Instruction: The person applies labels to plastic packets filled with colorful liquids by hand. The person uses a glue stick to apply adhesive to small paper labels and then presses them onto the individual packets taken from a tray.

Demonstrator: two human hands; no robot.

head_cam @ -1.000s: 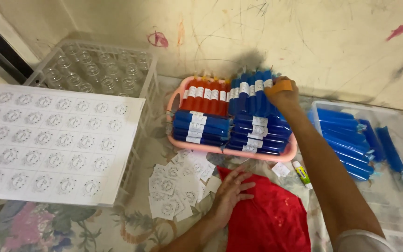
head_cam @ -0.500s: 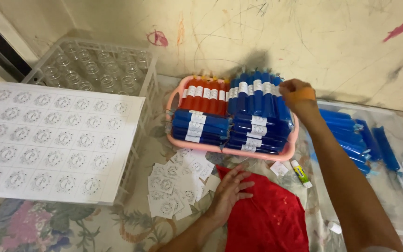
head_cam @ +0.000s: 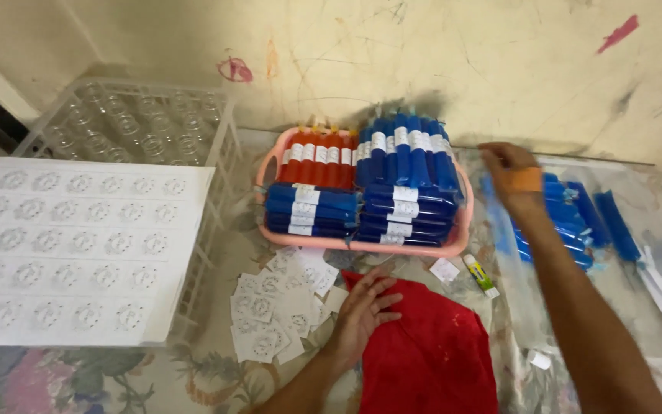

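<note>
The left hand [head_cam: 365, 310] is lying flat, fingers spread, on a red cloth [head_cam: 430, 356] — the right hand [head_cam: 511, 175], empty and loosely open, is hovering over blue tubes [head_cam: 576, 218] just beyond it.

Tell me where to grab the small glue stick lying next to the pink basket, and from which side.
Pinch the glue stick across its narrow middle, coming from above. It lies flat on the table, slanted, with bare cloth along both long sides; the pink basket sits just beyond its upper end, so an end-on approach looks tighter.
</note>
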